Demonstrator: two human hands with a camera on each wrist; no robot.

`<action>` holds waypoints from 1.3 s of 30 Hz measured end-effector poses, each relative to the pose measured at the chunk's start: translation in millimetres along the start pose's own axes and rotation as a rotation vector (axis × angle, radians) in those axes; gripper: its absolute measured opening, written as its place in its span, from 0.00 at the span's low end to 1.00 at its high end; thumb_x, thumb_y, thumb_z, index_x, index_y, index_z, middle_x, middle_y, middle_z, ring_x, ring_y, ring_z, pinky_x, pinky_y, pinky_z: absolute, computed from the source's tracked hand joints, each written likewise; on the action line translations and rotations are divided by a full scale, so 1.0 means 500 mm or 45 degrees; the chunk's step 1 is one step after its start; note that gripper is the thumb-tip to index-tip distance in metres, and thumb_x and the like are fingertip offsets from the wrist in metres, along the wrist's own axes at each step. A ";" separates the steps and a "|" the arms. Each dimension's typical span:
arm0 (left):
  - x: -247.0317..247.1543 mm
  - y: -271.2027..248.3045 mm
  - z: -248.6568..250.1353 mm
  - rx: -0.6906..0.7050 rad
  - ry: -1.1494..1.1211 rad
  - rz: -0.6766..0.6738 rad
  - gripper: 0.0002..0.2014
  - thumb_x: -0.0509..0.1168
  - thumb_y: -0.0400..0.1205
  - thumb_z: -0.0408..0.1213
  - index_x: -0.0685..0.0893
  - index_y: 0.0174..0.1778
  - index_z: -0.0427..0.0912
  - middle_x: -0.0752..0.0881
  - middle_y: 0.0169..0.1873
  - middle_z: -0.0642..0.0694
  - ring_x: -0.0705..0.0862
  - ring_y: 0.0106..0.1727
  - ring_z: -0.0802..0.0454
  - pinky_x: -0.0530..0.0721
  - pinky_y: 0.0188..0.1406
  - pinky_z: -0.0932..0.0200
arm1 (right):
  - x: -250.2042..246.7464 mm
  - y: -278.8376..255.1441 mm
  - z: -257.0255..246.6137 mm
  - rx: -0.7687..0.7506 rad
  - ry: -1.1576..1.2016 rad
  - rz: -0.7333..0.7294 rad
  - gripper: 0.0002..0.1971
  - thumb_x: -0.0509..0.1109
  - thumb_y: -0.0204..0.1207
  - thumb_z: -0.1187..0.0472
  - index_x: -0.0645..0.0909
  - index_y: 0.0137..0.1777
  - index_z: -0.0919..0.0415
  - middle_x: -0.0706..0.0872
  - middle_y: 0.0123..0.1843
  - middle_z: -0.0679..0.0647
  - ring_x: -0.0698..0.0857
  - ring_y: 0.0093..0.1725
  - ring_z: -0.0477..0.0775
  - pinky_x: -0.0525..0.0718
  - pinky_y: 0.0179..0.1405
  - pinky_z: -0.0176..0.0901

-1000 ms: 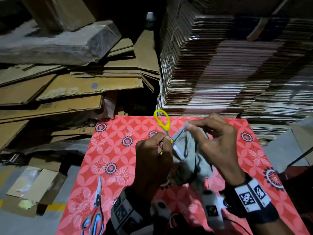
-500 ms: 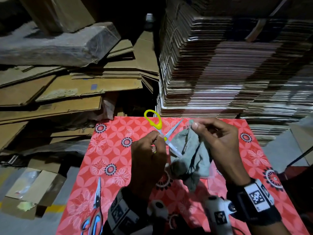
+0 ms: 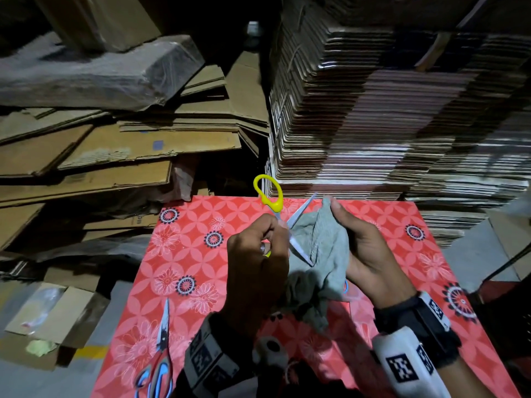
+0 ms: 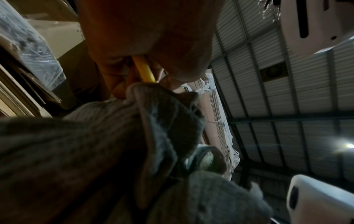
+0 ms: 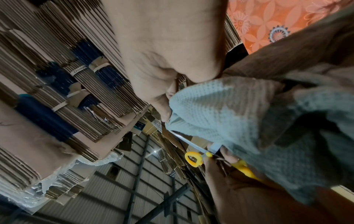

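My left hand grips yellow-handled scissors above a red flowered table cover. One yellow handle loop stands up free and the blades are spread apart. My right hand holds a grey-green cloth bunched in its palm, thumb at the cloth's top corner. The cloth lies against the spread blades and hangs down below both hands. The left wrist view shows the yellow handle inside my curled fingers and the cloth close up. In the right wrist view my thumb presses the cloth beside a blade.
A second pair of scissors with red and blue handles lies on the cover at the lower left. A tall stack of flattened cartons rises behind the table. Loose cardboard sheets pile up on the left. A small blue object peeks from under the cloth.
The scissors' blades have opened wide. My right hand turned palm-up and shifted its hold from a fingertip pinch to cradling the cloth beside the blades.
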State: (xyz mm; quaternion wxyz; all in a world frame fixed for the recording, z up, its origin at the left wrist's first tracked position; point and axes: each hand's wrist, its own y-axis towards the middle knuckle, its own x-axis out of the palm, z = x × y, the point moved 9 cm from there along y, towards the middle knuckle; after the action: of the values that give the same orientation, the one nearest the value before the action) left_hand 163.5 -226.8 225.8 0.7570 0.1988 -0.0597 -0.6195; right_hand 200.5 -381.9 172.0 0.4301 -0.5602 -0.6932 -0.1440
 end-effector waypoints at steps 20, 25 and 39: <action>-0.019 0.014 -0.018 -0.067 0.008 0.060 0.17 0.74 0.73 0.50 0.84 0.30 0.39 0.83 0.22 0.43 0.83 0.24 0.36 0.82 0.24 0.44 | 0.051 -0.054 -0.021 -0.231 -0.374 -0.246 0.20 0.88 0.66 0.65 0.86 0.56 0.59 0.89 0.57 0.64 0.91 0.56 0.61 0.90 0.54 0.46; -0.008 0.016 -0.037 -0.264 -0.221 -0.027 0.12 0.77 0.73 0.42 0.85 0.33 0.37 0.75 0.19 0.42 0.71 0.21 0.48 0.74 0.22 0.52 | 0.040 -0.071 -0.093 -0.858 -1.412 0.083 0.15 0.78 0.75 0.76 0.93 0.43 0.52 0.89 0.54 0.54 0.89 0.58 0.52 0.86 0.59 0.43; 0.019 0.005 -0.036 -0.382 -0.440 -0.260 0.07 0.78 0.80 0.34 0.90 0.41 0.33 0.74 0.23 0.40 0.71 0.23 0.47 0.69 0.21 0.58 | 0.049 -0.059 -0.050 -0.649 -1.264 0.056 0.13 0.76 0.78 0.47 0.91 0.44 0.58 0.88 0.50 0.51 0.88 0.50 0.51 0.81 0.44 0.35</action>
State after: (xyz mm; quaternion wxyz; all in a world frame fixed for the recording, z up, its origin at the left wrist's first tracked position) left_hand 174.3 -231.4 208.8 0.6901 -0.0199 -0.0752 -0.7195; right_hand 184.5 -392.8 213.7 -0.0943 -0.6613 -0.7440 -0.0171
